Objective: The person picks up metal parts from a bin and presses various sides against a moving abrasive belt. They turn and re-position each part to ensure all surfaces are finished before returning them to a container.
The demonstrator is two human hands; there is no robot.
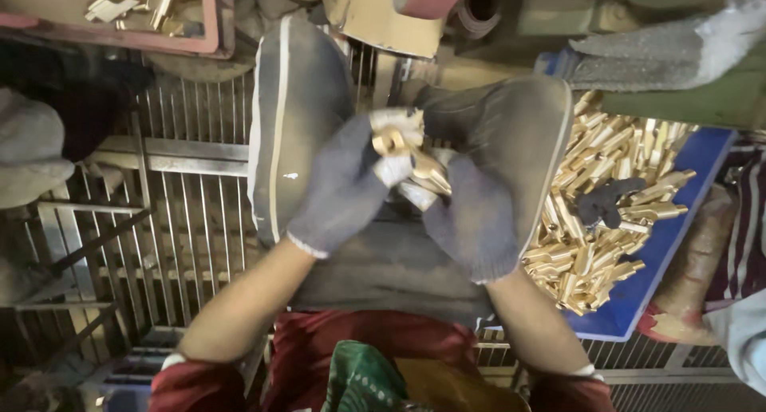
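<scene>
Both my hands wear grey knit gloves. My left hand (343, 190) and my right hand (472, 216) meet in front of me and together grip one brass fitting (407, 155), a shiny angled piece with a round end. Its lower part is hidden between the fingers. Under my hands lie two grey padded pieces (297, 101), like cushions or worn soles, resting on a dark board (383, 268).
A blue tray (678, 236) at my right holds several brass fittings (606, 197) and a dark glove scrap. A red bin (211, 29) at top left holds more brass parts. A metal grate (183, 220) spreads to the left. Another gloved hand (678, 49) is at top right.
</scene>
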